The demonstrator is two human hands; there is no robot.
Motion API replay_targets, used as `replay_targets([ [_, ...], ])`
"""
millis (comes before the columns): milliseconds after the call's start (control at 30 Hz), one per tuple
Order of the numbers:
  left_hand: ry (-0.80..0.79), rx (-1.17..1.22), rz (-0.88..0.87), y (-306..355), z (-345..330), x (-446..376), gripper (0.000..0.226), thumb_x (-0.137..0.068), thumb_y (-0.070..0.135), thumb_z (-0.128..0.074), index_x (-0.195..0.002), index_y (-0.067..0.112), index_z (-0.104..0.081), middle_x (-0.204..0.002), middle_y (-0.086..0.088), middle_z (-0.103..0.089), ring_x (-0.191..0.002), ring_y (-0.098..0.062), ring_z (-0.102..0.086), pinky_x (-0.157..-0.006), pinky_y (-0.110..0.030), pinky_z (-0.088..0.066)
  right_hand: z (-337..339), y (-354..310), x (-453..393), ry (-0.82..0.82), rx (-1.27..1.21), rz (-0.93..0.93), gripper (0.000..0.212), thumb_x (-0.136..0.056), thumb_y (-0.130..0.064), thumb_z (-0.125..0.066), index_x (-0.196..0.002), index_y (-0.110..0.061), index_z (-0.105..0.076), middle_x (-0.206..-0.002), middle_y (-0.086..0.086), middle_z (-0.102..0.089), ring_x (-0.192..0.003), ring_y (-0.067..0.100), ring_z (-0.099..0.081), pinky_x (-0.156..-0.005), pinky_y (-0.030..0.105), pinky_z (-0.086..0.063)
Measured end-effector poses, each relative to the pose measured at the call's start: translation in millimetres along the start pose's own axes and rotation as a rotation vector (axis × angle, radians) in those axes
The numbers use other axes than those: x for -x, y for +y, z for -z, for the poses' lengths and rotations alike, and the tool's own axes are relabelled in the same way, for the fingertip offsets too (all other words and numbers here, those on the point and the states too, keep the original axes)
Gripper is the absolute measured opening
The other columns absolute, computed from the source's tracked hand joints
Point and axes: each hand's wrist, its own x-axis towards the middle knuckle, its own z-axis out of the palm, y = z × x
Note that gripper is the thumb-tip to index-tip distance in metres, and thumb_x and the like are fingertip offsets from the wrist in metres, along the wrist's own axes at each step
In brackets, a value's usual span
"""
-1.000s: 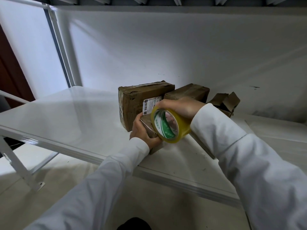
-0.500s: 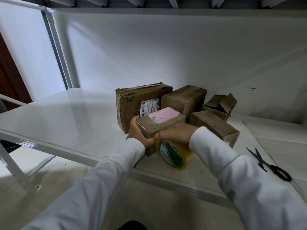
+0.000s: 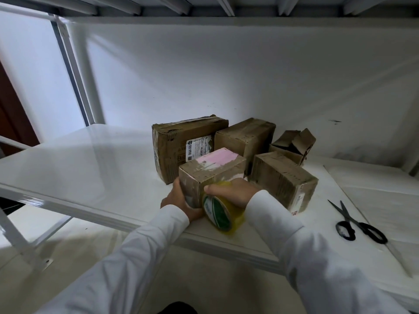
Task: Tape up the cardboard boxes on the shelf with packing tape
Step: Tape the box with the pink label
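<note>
A small cardboard box with a pink label [image 3: 212,171] sits near the front of the white shelf [image 3: 90,168]. My left hand [image 3: 179,198] grips its lower left corner. My right hand [image 3: 233,191] holds a yellow roll of packing tape [image 3: 223,211] with a green-printed core against the box's near face, low at the front edge. Behind stand a large labelled box [image 3: 181,146], a medium box [image 3: 246,137], another box [image 3: 283,180] to the right, and a small open-flapped box [image 3: 293,143].
Black scissors [image 3: 358,223] lie open on the shelf at the right. A white wall closes the back, and an upper shelf with ribs runs overhead. The shelf's white post [image 3: 86,71] stands at the left; floor shows below.
My right hand has brought the tape roll down from above the box to its near lower face. The pink-labelled box and the scissors came into view as the hand dropped.
</note>
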Motion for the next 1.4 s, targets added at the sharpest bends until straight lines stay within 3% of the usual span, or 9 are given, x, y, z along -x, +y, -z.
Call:
replay_targets([
  [267, -0.143, -0.334, -0.049, 5, 5, 4, 0.098, -0.067, 0.081, -0.054, -0.143, 0.025, -0.028, -0.125, -0.007, -0.055, -0.109, -0.028, -0.055, -0.090, -0.036, -0.048, 40, -64, 4, -0.008, 0.150, 0.073, 0.094, -0.056, -0.079, -0.063, -0.133, -0.027, -0.048, -0.129, 0.004, -0.053, -0.110, 0.030, -0.054, -0.099, 0.044, -0.043],
  [367, -0.223, -0.461, -0.080, 5, 14, 7, 0.117, -0.061, 0.076, -0.065, -0.149, 0.022, -0.011, -0.145, -0.010, -0.036, -0.131, -0.029, -0.038, -0.103, -0.038, -0.039, 38, -73, -3, -0.020, 0.092, 0.085, 0.080, -0.066, -0.071, -0.064, -0.128, -0.022, -0.050, -0.123, 0.006, -0.057, -0.104, 0.029, -0.057, -0.097, 0.042, -0.045],
  [567, 0.009, -0.132, -0.155, 11, 21, -2, 0.161, -0.036, 0.054, -0.092, -0.150, 0.017, 0.016, -0.160, -0.005, 0.001, -0.147, -0.023, -0.008, -0.118, -0.035, -0.019, 39, -79, -10, -0.064, 0.004, 0.136, 0.027, -0.085, -0.053, -0.058, -0.073, -0.031, -0.048, -0.079, -0.002, -0.056, -0.076, 0.019, -0.056, -0.080, 0.031, -0.044],
  [700, 0.003, 0.170, -0.098, 25, 4, -13, 0.147, -0.043, 0.044, -0.091, -0.150, 0.029, 0.010, -0.154, 0.000, -0.023, -0.139, -0.025, -0.030, -0.111, -0.037, -0.031, 42, -74, -9, -0.068, -0.058, 0.100, 0.023, -0.085, -0.051, -0.059, -0.082, -0.027, -0.058, -0.068, 0.001, -0.060, -0.059, 0.013, -0.057, -0.057, 0.023, -0.046],
  [833, 0.070, 0.283, -0.126, 28, -2, -20, 0.130, -0.050, 0.035, -0.090, -0.150, 0.027, -0.007, -0.149, 0.002, -0.031, -0.135, -0.021, -0.036, -0.111, -0.032, -0.032, 44, -69, -14, -0.095, -0.153, 0.054, 0.050, -0.078, -0.056, -0.064, -0.113, -0.020, -0.060, -0.095, 0.007, -0.067, -0.087, 0.024, -0.064, -0.082, 0.036, -0.052],
  [933, 0.107, 0.093, -0.131, 25, 5, -18, 0.128, -0.043, 0.034, -0.092, -0.147, 0.017, -0.019, -0.142, -0.001, -0.039, -0.128, -0.024, -0.043, -0.106, -0.035, -0.038, 42, -65, -19, -0.078, -0.190, 0.049, 0.050, -0.075, -0.057, -0.067, -0.108, -0.019, -0.061, -0.098, 0.009, -0.067, -0.090, 0.027, -0.065, -0.089, 0.041, -0.051],
  [1033, 0.208, -0.024, -0.179, 23, 6, -14, 0.113, -0.037, 0.045, -0.090, -0.133, 0.017, -0.038, -0.128, -0.001, -0.050, -0.118, -0.022, -0.051, -0.100, -0.032, -0.045, 41, -62, -19, -0.091, -0.243, 0.078, 0.040, -0.080, -0.054, -0.065, -0.082, -0.014, -0.065, -0.072, 0.004, -0.067, -0.061, 0.015, -0.063, -0.069, 0.028, -0.056],
  [1200, 0.150, 0.049, -0.193, 25, 1, -15, 0.137, -0.042, 0.046, -0.090, -0.149, 0.012, -0.012, -0.153, -0.003, -0.019, -0.144, -0.024, -0.018, -0.118, -0.034, -0.019, 45, -49, -20, -0.183, -0.360, 0.099, 0.042, -0.084, -0.048, -0.062, -0.093, -0.008, -0.068, -0.057, 0.001, -0.062, -0.045, 0.010, -0.055, -0.051, 0.020, -0.051],
  [1400, 0.096, 0.073, -0.185, 15, 3, -11, 0.147, -0.035, 0.044, -0.094, -0.150, 0.022, -0.007, -0.151, 0.002, -0.030, -0.138, -0.020, -0.031, -0.113, -0.031, -0.029, 43, -53, -26, -0.113, -0.251, 0.094, 0.051, -0.078, -0.057, -0.063, -0.103, -0.013, -0.071, -0.064, 0.001, -0.066, -0.071, 0.020, -0.063, -0.088, 0.037, -0.053],
])
